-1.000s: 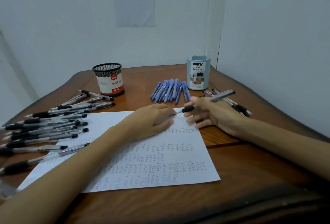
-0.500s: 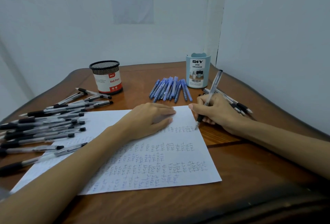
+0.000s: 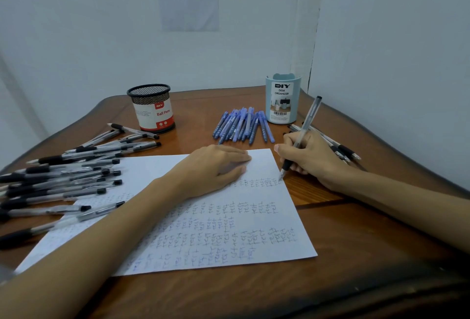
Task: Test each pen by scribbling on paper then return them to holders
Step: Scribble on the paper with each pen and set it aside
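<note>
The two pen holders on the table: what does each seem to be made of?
Black pen holder: apparently metal mesh, from its see-through grid wall, with a paper label. Light blue desk organizer: probably matte plastic, from its smooth, opaque wall; a printed label covers its front.

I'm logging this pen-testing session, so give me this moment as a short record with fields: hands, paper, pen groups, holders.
right hand: the right hand grips a clear pen, tip at the paper's right edge
left hand: the left hand lies flat on the paper
paper: the paper has rows of small scribbles
pen groups: black-grip pens at left; blue pens in the middle; a few more pens behind the right hand
holders: mesh holder and blue organizer upright; no pens stick out of either
</note>
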The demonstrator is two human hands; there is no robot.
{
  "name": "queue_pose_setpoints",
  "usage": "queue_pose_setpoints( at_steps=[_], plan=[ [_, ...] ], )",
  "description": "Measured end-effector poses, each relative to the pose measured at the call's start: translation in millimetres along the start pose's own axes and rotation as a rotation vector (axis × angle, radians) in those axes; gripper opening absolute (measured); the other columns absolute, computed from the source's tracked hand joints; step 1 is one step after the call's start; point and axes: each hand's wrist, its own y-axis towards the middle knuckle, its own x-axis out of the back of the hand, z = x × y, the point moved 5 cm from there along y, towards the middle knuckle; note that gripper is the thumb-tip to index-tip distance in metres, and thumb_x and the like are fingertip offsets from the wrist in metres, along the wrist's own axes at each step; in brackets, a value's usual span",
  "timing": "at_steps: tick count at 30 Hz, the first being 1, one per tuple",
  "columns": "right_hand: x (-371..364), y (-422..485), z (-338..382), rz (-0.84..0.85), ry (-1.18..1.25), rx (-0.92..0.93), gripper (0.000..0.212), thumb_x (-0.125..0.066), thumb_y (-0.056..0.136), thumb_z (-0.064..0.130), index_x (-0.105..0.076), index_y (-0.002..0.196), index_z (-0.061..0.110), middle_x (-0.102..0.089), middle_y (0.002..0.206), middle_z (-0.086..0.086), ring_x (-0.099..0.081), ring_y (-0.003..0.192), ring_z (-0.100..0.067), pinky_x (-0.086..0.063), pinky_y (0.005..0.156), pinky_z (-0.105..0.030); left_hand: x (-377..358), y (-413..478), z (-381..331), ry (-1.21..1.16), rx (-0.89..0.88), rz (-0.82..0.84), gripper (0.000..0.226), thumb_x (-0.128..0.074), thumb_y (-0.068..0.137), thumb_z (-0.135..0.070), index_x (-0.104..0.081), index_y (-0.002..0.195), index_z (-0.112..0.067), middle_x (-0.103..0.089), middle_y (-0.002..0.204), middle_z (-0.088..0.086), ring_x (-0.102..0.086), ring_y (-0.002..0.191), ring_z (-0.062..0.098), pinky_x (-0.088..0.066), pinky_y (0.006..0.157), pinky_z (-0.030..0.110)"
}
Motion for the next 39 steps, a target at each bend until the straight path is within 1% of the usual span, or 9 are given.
queue_pose_setpoints(
  at_steps=[2, 6, 10, 18, 23, 30, 33, 36, 39],
  plan=[
    [-0.7, -0.1, 0.7, 0.01, -0.005, -0.008, 0.035, -0.056, 0.09, 0.005, -0.048, 0.056, 0.006, -0.056, 0.054, -0.003, -0.047, 0.037, -0.002, -0.036, 0.037, -0.01, 0.5, -0.2, -0.8, 0.005, -0.002, 0.002, 0.041, -0.04, 0.098, -0.037, -0.048, 0.136, -0.025, -0.048, 0.14, -0.009, -0.046, 0.125, 0.006, -0.038, 0.103, 0.029],
    [0.3, -0.3, 0.8, -0.009, -0.02, -0.022, 0.036, -0.054, 0.089, 0.001, -0.047, 0.055, 0.006, -0.053, 0.058, -0.01, -0.047, 0.037, -0.001, -0.037, 0.038, -0.01, 0.2, 0.2, -1.6, 0.008, 0.002, 0.014, 0.041, -0.04, 0.098, -0.036, -0.047, 0.137, -0.025, -0.046, 0.141, -0.009, -0.045, 0.125, 0.006, -0.035, 0.102, 0.025],
    [0.4, -0.4, 0.3, -0.016, -0.015, -0.023, 0.035, -0.056, 0.091, 0.007, -0.047, 0.057, 0.007, -0.054, 0.058, -0.01, -0.047, 0.037, -0.002, -0.036, 0.038, -0.009, -0.7, 0.1, -0.1, 0.005, 0.0, 0.001, 0.041, -0.04, 0.098, -0.037, -0.048, 0.136, -0.025, -0.048, 0.14, -0.009, -0.047, 0.124, 0.006, -0.037, 0.101, 0.026],
    [1.4, -0.1, -0.7, -0.035, -0.022, -0.013, 0.033, -0.056, 0.09, 0.006, -0.047, 0.058, 0.005, -0.054, 0.062, -0.016, -0.047, 0.038, -0.002, -0.037, 0.038, -0.01, -0.4, -0.1, -0.5, 0.012, -0.001, 0.01, 0.041, -0.04, 0.098, -0.036, -0.047, 0.137, -0.025, -0.047, 0.141, -0.009, -0.045, 0.125, 0.006, -0.036, 0.101, 0.025],
    [1.7, 0.2, 0.9, -0.056, -0.027, 0.018, 0.034, -0.053, 0.089, 0.001, -0.045, 0.057, 0.004, -0.048, 0.058, -0.012, -0.047, 0.039, -0.001, -0.039, 0.04, -0.01, -0.1, -0.3, -0.9, 0.001, -0.003, 0.0, 0.041, -0.04, 0.098, -0.036, -0.048, 0.136, -0.024, -0.048, 0.14, -0.009, -0.046, 0.124, 0.006, -0.035, 0.1, 0.024],
    [1.9, -2.6, 4.0, -0.053, -0.04, 0.056, 0.034, -0.056, 0.091, 0.01, -0.047, 0.059, 0.006, -0.051, 0.056, -0.011, -0.048, 0.046, -0.01, -0.039, 0.042, -0.011, 0.0, -0.8, -0.5, 0.002, -0.005, -0.001, 0.041, -0.04, 0.098, -0.036, -0.048, 0.136, -0.024, -0.048, 0.14, -0.008, -0.046, 0.125, 0.007, -0.038, 0.103, 0.027],
    [4.9, -3.7, 9.8, -0.043, 0.121, 0.045, 0.035, -0.056, 0.092, 0.016, -0.048, 0.059, 0.006, -0.051, 0.047, 0.001, -0.043, 0.039, -0.004, -0.033, 0.037, -0.011, 0.5, -1.0, -0.9, 0.0, -0.01, -0.008, 0.04, -0.041, 0.098, -0.036, -0.048, 0.136, -0.024, -0.048, 0.14, -0.008, -0.046, 0.124, 0.006, -0.039, 0.103, 0.029],
    [8.1, -1.9, 17.3, 0.026, 0.277, 0.014, 0.044, -0.044, 0.096, 0.025, -0.048, 0.057, 0.005, -0.044, 0.048, -0.001, -0.035, 0.036, -0.004, -0.027, 0.034, -0.013, 0.3, -1.3, -0.6, -0.001, -0.008, -0.008, 0.04, -0.04, 0.098, -0.036, -0.047, 0.136, -0.025, -0.047, 0.141, -0.01, -0.045, 0.125, 0.005, -0.037, 0.104, 0.026],
    [12.1, 1.4, 15.6, 0.035, 0.206, -0.027, 0.048, -0.036, 0.098, 0.032, -0.05, 0.059, 0.009, -0.043, 0.051, -0.001, -0.035, 0.039, -0.003, -0.032, 0.042, -0.014, -0.7, -0.6, -0.4, 0.002, -0.01, -0.009, 0.041, -0.039, 0.098, -0.037, -0.046, 0.137, -0.026, -0.045, 0.142, -0.01, -0.044, 0.125, 0.004, -0.034, 0.102, 0.023]
  ],
)
